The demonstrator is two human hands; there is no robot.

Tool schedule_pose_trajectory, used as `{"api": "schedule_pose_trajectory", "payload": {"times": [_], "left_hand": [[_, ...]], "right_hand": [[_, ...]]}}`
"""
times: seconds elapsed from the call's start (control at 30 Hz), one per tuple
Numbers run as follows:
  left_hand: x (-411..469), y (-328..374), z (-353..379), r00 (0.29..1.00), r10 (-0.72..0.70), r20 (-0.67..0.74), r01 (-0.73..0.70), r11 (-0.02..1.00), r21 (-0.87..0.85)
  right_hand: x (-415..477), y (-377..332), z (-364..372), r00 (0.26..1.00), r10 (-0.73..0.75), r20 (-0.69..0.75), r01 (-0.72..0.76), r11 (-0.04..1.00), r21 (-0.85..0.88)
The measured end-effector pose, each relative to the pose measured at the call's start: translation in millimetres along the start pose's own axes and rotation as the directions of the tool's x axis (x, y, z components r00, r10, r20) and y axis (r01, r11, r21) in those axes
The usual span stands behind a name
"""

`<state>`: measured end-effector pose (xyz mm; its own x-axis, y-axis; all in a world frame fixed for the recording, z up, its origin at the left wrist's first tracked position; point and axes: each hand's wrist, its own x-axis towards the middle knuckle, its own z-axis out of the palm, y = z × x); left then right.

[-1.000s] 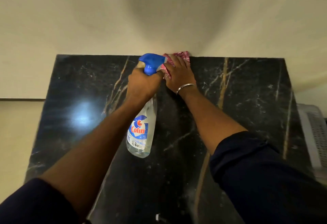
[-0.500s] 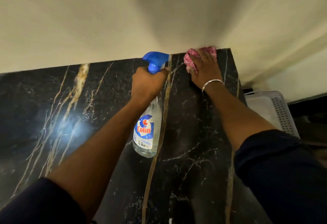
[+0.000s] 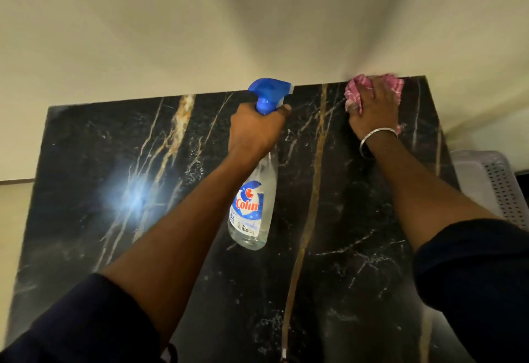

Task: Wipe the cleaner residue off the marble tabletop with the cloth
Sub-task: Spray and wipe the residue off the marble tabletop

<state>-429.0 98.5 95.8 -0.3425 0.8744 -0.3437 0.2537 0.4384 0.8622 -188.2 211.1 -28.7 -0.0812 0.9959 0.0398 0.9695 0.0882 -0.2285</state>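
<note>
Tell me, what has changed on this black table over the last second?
The right hand has slid the pink cloth rightward along the far edge of the marble tabletop, from beside the spray bottle to near the far right corner. The left hand kept its grip on the bottle's neck, held above the top; nothing was let go.

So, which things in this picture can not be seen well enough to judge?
- Residue on the tabletop: head view; marble veins and lamp glare mask any film.
- Cloth: mostly under the right hand, its edges motion-blurred.
- Bottle neck and trigger: wrapped by the left hand.
- Small print on the label: too small.
- White basket: cut off by the right edge, contents unseen.
</note>
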Motion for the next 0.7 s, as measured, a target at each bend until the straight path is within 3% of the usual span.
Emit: {"api": "schedule_pose_trajectory", "payload": {"times": [0.2, 0.53, 0.7], "left_hand": [[17.4, -25.0, -81.0, 1.000, 0.018, -0.018, -0.018, 1.000, 0.002], [43.8, -104.7, -275.8, 0.994, -0.033, -0.108, 0.035, 0.999, 0.021], [52.6, -148.5, -361.3, 0.980, -0.068, -0.186, 0.074, 0.997, 0.026]], "right_hand": [[-21.1, -147.7, 33.4, 0.998, -0.060, -0.005, 0.060, 0.998, -0.005], [-56.8, -408.4, 90.4, 0.988, -0.145, 0.047, 0.144, 0.989, 0.023], [-75.8, -526.4, 113.7, 0.962, -0.254, 0.099, 0.247, 0.966, 0.074]]}}
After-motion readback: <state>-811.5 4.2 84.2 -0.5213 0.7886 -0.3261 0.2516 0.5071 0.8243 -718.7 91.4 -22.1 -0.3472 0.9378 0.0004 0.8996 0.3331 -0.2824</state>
